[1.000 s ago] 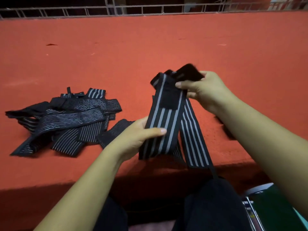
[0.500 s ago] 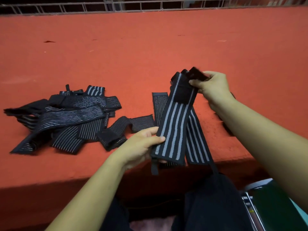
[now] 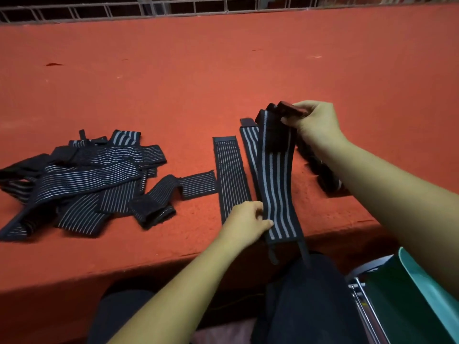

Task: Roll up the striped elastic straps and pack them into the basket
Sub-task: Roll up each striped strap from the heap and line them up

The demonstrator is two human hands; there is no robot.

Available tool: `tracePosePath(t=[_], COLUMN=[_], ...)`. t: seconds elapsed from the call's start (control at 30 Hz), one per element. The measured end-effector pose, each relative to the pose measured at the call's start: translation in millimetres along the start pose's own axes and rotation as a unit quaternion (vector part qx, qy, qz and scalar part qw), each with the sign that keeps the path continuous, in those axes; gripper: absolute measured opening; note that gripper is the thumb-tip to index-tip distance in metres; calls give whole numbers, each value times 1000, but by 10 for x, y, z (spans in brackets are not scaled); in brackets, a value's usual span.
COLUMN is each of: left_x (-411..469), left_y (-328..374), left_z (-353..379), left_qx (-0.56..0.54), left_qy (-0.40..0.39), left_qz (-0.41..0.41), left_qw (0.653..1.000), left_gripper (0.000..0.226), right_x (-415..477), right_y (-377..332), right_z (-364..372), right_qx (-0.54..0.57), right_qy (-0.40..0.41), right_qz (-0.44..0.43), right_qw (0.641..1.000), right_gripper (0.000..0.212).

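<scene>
**One strap held taut between two hands**

Nearest, the left hand (image 3: 244, 220) pinches the lower part of a wide-striped strap (image 3: 278, 189), thumb on its face, at the near edge of the red surface (image 3: 223, 70). The strap runs up and away to the right hand (image 3: 315, 122), whose curled fingers grip its folded black top end (lifted off the surface). Just beyond the left hand's knuckles a thin-striped strap (image 3: 231, 177) lies flat. Well left of both hands sits a loose pile of straps (image 3: 82, 180).

Black, grey-striped straps (image 3: 82, 180) on orange-red cloth (image 3: 223, 70); container (image 3: 402, 301) apparently dark green.
</scene>
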State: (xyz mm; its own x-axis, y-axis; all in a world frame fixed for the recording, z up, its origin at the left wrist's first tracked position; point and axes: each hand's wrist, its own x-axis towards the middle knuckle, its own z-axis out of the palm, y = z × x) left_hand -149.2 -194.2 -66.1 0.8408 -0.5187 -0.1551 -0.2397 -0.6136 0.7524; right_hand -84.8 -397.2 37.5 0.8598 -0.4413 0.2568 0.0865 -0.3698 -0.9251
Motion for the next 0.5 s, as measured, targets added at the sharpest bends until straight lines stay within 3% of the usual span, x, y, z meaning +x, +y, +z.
tracePosePath(t=[0.13,0.3,0.4,0.5], left_x=[37,70,84,198], left_y=[-22,-18,-60,-133], left_z=[38,84,81,-72], left_qx=[21,44,164,322], left_qy=[7,32,65,56], left_qz=[-16,-9,56,127], left_qw=[1000,998,983,937], left_gripper=[21,52,77,92], right_x=[6,36,60,95], right_y=[76,160,200,256], right_z=[39,107,135,168], right_qx=[-8,-11,-28,-44], right_qy=[-13,-29,-40,-49], right_qz=[-5,-13,-12,0], right_qw=[1000,999,999,998], right_gripper=[18,18,19,17])
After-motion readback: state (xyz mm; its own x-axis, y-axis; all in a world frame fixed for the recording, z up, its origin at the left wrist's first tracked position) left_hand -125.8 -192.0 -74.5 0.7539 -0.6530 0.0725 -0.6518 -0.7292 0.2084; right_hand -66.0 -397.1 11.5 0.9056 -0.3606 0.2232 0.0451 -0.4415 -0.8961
